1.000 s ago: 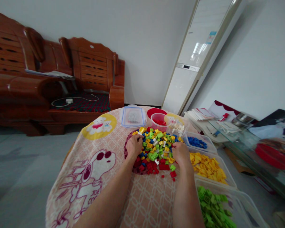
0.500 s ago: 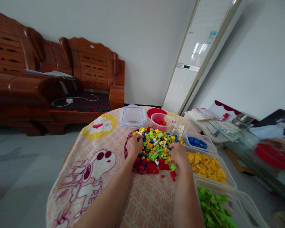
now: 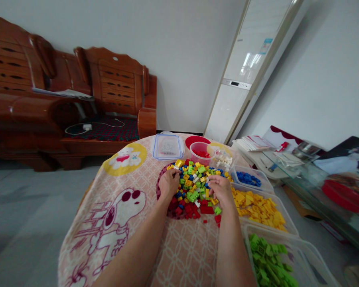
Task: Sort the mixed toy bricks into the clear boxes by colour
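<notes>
A mixed pile of toy building bricks (image 3: 194,195) in green, yellow, red, blue and white lies in the middle of the table. At its left edge my left hand (image 3: 169,182) has thumb and fingers pressed together. A small white bit shows by those fingertips, but what they hold is too small to make out. Over the pile's right side is my right hand (image 3: 221,188), its fingers reaching left and somewhat apart, with no brick visibly gripped. A yellow brick (image 3: 179,163) sits at the pile's far left edge.
Clear boxes of blue bricks (image 3: 248,179), yellow bricks (image 3: 259,207) and green bricks (image 3: 267,259) line the right side. Behind the pile stand a round tub (image 3: 202,154) with red bricks, white bricks (image 3: 224,161) and a blue-rimmed lid (image 3: 167,146). A glass shelf (image 3: 302,187) lies further right.
My right hand has shifted slightly left and its fingers have spread out over the pile. My left hand stays at the left edge, nearly unmoved.
</notes>
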